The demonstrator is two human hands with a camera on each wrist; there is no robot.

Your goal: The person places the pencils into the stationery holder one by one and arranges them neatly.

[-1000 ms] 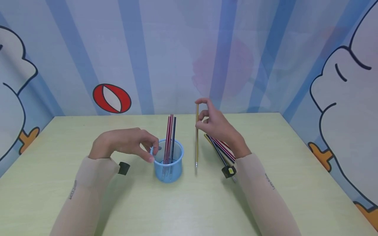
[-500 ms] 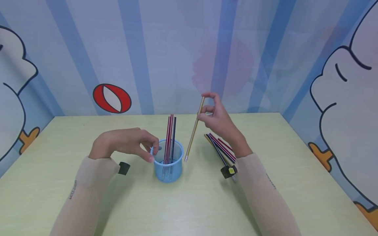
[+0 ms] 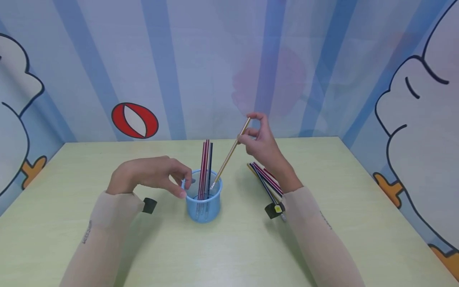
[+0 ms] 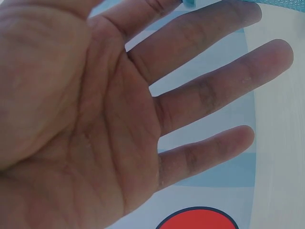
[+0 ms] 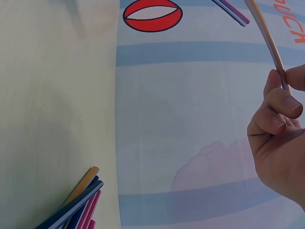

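Observation:
A light blue cup (image 3: 203,212) stands on the table with several red and dark pencils (image 3: 204,165) upright in it. At its left side my left hand (image 3: 154,173) pinches the rim between thumb and index finger; in the left wrist view the other fingers (image 4: 205,95) stretch out straight. My right hand (image 3: 263,145) pinches a gold pencil (image 3: 230,154) near its upper part, index finger on the top end. The pencil slants down to the left, its silver lower end inside the cup's mouth. Seen from the right wrist, thumb and fingers close round the gold pencil (image 5: 267,36).
Under the right forearm lies a loose pile of pencils (image 3: 267,178), gold, dark blue and red, partly hidden by the sleeve. A small black box (image 3: 274,210) hangs at the right wrist, another black piece (image 3: 149,205) at the left. A printed curtain (image 3: 215,71) backs the table.
The gold pencil was upright right of the cup; my right hand has raised it, tilted it and brought its lower end left into the cup's mouth. The left hand stays at the rim.

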